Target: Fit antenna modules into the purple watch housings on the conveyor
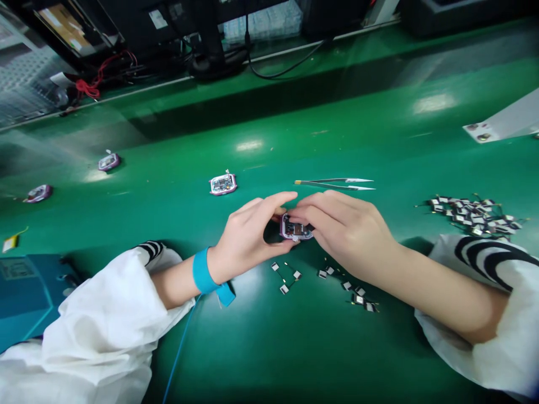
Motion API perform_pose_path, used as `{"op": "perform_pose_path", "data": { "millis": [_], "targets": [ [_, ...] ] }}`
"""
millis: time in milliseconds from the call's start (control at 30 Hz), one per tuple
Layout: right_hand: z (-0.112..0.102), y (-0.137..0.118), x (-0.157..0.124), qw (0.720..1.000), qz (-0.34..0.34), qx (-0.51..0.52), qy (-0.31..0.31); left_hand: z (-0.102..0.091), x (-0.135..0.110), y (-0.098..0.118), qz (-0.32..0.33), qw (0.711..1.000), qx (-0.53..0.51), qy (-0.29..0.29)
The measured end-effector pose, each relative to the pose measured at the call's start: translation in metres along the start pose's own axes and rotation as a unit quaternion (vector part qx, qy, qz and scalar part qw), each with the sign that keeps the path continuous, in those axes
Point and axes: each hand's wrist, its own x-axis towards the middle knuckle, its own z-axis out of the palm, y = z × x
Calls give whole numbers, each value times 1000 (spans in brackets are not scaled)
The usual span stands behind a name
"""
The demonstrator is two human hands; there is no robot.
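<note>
An opened smartwatch case [296,229] with a purple rim and a bare circuit board is between my hands. My left hand [252,227], with a blue wrist strap, grips its left side between thumb and fingers. From the right, my right hand [347,230] reaches over the case, its bent fingertips on the board and right edge; whether they pinch a small part is hidden. Just beyond lies a pair of tweezers [337,183]. Several small black-and-white components with short leads [284,289] are scattered on the green mat [269,348] below my hands.
Another opened watch case [223,183] lies beyond my left hand, with two more [109,161] farther left. A pile of small components [475,216] is at the right. A teal box [25,292] stands at left, a monitor stand [210,50] at the back, a white bracket [501,120] at right.
</note>
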Motion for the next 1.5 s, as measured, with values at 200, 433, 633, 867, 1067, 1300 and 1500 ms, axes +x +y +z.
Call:
{"op": "perform_pose_path", "data": {
  "millis": [200, 433, 633, 867, 1067, 1300, 1500],
  "targets": [
    [7, 4, 1, 992, 64, 109, 27, 0, -1, 3, -45, 997, -66, 9],
    [15, 8, -1, 972, 98, 211, 46, 2, -4, 3, -81, 986, -146, 19],
    [13, 16, -3, 993, 34, 90, -62, 7, -3, -4, -124, 975, -185, 5],
    [2, 13, 6, 999, -39, 30, -18, 4, 0, 0, -129, 967, -220, -12],
    [-16, 15, 34, 975, -210, -70, -25, -10, 6, 4, -116, 965, -234, -20],
    [-17, 13, 81, 910, -390, -139, 33, -27, 8, -7, -145, 949, -274, 48],
    [-7, 42, 83, 924, -332, -179, 54, -46, 17, -61, -187, 969, -141, 74]
  ]
}}
